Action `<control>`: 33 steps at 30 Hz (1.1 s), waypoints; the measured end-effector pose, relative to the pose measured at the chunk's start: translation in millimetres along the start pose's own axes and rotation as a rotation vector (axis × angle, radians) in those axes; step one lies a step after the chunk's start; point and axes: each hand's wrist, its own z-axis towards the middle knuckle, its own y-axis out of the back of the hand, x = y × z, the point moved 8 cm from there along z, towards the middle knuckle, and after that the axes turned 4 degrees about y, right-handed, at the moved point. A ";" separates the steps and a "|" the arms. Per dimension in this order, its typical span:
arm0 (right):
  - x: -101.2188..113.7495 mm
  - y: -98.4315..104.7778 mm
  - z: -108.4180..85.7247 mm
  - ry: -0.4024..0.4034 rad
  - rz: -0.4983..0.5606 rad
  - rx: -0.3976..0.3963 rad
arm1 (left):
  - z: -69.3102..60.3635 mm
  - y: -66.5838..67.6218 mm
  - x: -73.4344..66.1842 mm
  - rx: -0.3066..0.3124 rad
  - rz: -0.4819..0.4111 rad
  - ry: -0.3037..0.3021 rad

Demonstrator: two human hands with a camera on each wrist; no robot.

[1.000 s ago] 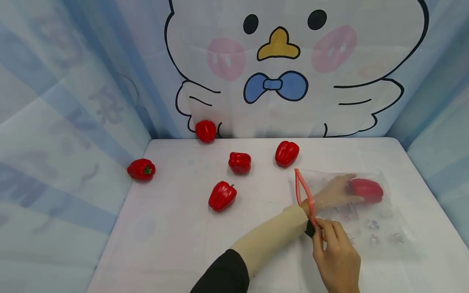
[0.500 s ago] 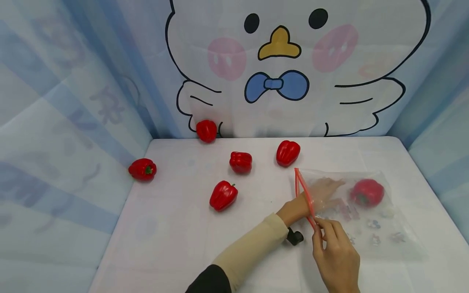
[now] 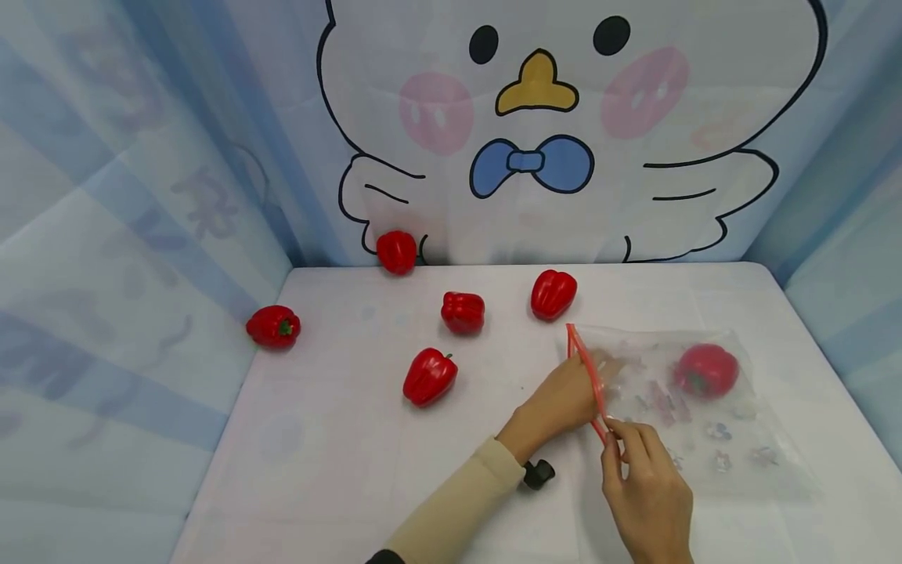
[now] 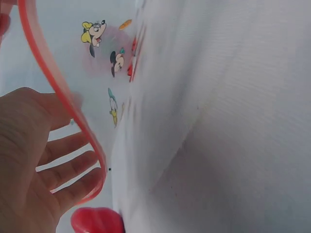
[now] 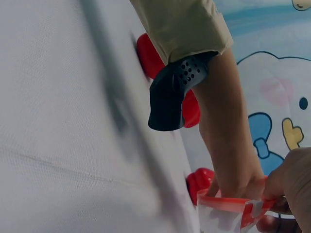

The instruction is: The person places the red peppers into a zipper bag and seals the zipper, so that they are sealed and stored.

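Note:
A clear zip bag (image 3: 761,454) with an orange-red zip edge lies on the right of the table. Inside it, seen through the plastic, is a red bell pepper (image 3: 707,368). My left hand (image 3: 564,395) reaches through the bag's mouth, its fingers just past the edge and holding nothing. In the left wrist view those fingers (image 4: 73,167) are spread and loosely bent. With thumb and fingers, my right hand (image 3: 648,489) pinches the near end of the zip edge. The right wrist view shows that hand (image 5: 297,189) cut off at the border.
Loose red bell peppers lie left of the bag: one near its mouth (image 3: 553,294), one mid-table (image 3: 463,313), one nearer me (image 3: 430,377), one at the left edge (image 3: 273,327), one against the back curtain (image 3: 397,252). A black wrist camera (image 3: 539,475) sits on the left wrist.
My left hand has let go of the pepper in the bag and drawn back left toward the mouth. The pepper stays inside, slightly turned. My right hand keeps its pinch.

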 end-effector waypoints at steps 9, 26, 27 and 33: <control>-1.0 0.1 -1.7 0.004 0.001 -0.008 | -14.0 3.9 4.0 0.016 0.097 0.021; -1.4 -1.8 -1.0 0.002 0.013 0.007 | -51.7 23.1 30.4 -0.010 -0.021 0.153; -1.5 -1.9 -1.0 0.003 0.014 0.007 | -53.7 23.9 32.1 -0.014 -0.022 0.160; -2.8 -3.1 -2.0 0.003 0.014 0.011 | -65.1 31.4 42.8 -0.036 -0.033 0.200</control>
